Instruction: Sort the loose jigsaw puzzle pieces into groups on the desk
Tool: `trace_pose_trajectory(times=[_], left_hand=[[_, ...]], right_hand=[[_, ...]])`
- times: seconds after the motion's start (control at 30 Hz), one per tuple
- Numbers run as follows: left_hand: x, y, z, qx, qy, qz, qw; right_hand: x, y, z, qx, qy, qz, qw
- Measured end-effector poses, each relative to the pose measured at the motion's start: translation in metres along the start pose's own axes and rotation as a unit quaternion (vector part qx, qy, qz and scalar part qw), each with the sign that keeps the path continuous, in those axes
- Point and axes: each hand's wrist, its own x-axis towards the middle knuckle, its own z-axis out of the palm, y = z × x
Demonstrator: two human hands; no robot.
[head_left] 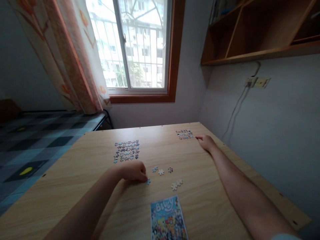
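Note:
My left hand (pixel 135 171) is closed, its fingertips on a light-blue jigsaw puzzle piece (pixel 148 181) at the tabletop. At the far right, my right hand (pixel 205 142) reaches out with fingers pinched at a small puzzle piece (pixel 193 137), mostly covered by the fingertips. That piece is at the right end of a group of puzzle pieces (pixel 184 134) laid in rows. Several more rows of puzzle pieces (pixel 127 150) lie beyond my left hand. Between the hands are loose ones: a blue cluster (pixel 155 169), a pale piece (pixel 161 172), a multicoloured one (pixel 170 170) and pale pieces (pixel 174 186) nearer me.
A colourful picture sheet marked "BLUEY" (pixel 168 218) lies at the near side of the wooden table (pixel 210 200). A bed with a checked cover (pixel 37 140) is at left. Behind are a window (pixel 145 46) and curtain (pixel 67 56); a wall shelf (pixel 255 33) hangs at upper right.

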Motion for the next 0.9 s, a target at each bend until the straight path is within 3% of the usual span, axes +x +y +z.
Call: trace_pose_trajectory(times=[0.53, 0.9], left_hand=[[0.001, -0.001, 0.0, -0.005, -0.001, 0.005, 1.0], [0.004, -0.005, 0.001, -0.015, -0.003, 0.01, 1.0]], right_hand=[[-0.004, -0.008, -0.012, -0.064, 0.033, 0.061, 0.996], [-0.004, -0.007, -0.012, -0.074, 0.028, 0.068, 0.995]])
